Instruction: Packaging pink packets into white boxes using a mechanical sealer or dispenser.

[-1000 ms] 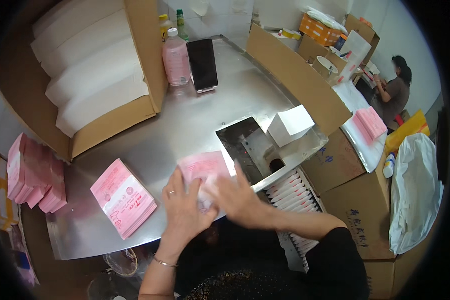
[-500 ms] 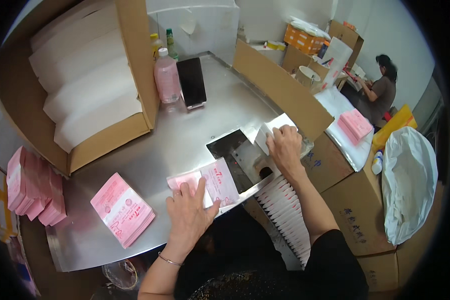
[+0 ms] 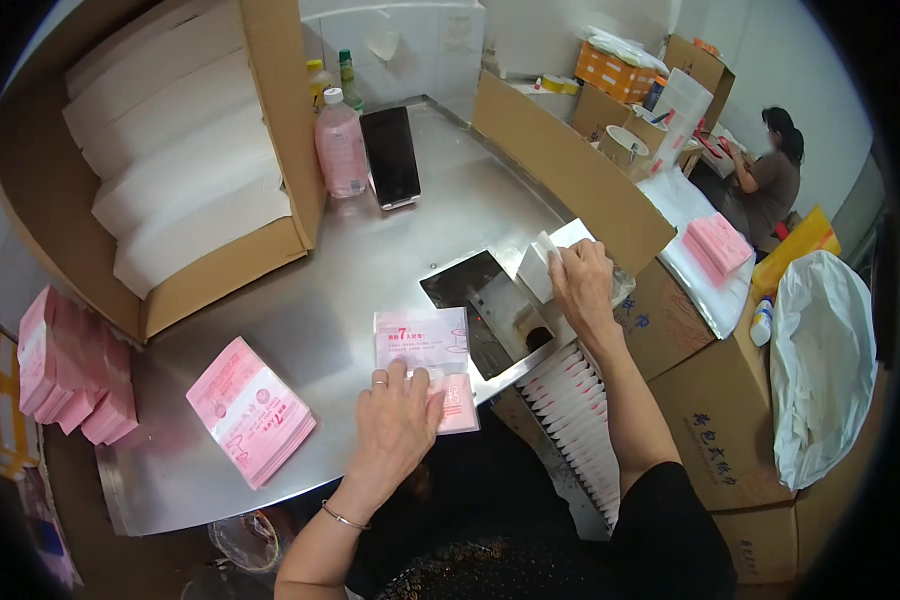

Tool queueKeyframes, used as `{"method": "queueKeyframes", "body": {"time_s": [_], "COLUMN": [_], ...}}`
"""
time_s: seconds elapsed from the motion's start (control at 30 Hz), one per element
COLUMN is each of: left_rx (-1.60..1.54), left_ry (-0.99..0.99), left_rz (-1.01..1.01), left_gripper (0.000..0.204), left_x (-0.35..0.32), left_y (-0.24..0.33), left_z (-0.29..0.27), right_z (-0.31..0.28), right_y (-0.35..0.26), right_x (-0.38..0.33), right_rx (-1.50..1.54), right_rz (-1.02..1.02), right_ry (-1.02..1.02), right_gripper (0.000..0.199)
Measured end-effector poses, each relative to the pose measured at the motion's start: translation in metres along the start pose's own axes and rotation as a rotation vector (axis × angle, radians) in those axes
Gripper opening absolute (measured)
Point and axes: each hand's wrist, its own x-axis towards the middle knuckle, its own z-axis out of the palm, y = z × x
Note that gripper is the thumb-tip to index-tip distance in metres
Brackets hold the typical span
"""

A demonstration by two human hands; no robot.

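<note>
My left hand (image 3: 398, 412) presses its bent fingers on a pink printed wrapper (image 3: 422, 338) lying flat on the metal table. Its lower part forms a smaller pink flap or packet (image 3: 457, 403) beside my thumb. Across the rectangular opening (image 3: 478, 300) in the tabletop, my right hand (image 3: 582, 288) pinches white folded tissue (image 3: 536, 268) at its far right edge. The fingertips there are partly hidden. To the left of my left hand lies a neat stack of pink wrappers (image 3: 250, 412) with a pale band across it.
A large carton (image 3: 225, 285) of white tissue stacks stands at left, by more pink bundles (image 3: 70, 370). Behind are a pink bottle (image 3: 341, 150) and a phone (image 3: 390, 155) on a stand. White packs (image 3: 570, 400) line a chute below the table. Cartons (image 3: 710, 420) and a seated person are at right.
My left hand has shifted slightly right and down, and the wrapper under it has turned to lie squarer. My right hand has moved a little right, with the white tissue now tilted at its fingertips.
</note>
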Motion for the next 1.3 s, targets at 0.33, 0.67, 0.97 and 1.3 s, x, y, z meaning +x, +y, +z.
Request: {"method": "queueKeyframes", "body": {"time_s": [0.33,0.67,0.97,1.3], "left_rx": [-0.098,-0.163,-0.199,0.253], "left_ry": [0.091,-0.007,-0.115,0.200], "left_rz": [-0.038,-0.029,-0.014,-0.536], "left_gripper": [0.030,0.081,0.049,0.033], "left_x": [0.000,-0.008,-0.030,-0.086], "left_y": [-0.003,-0.021,-0.012,-0.088], "left_z": [0.001,-0.013,-0.047,-0.094], "right_z": [0.001,0.000,0.075,-0.008], "right_y": [0.005,-0.141,-0.076,-0.025], "right_x": [-0.002,-0.083,-0.030,0.000], "right_rx": [0.031,0.413,0.369,-0.282], "right_rz": [-0.020,-0.677,-0.070,-0.130], "right_ry": [0.129,-0.247,-0.625,0.018], "right_gripper": [0.022,0.036,0.027,0.020]}}
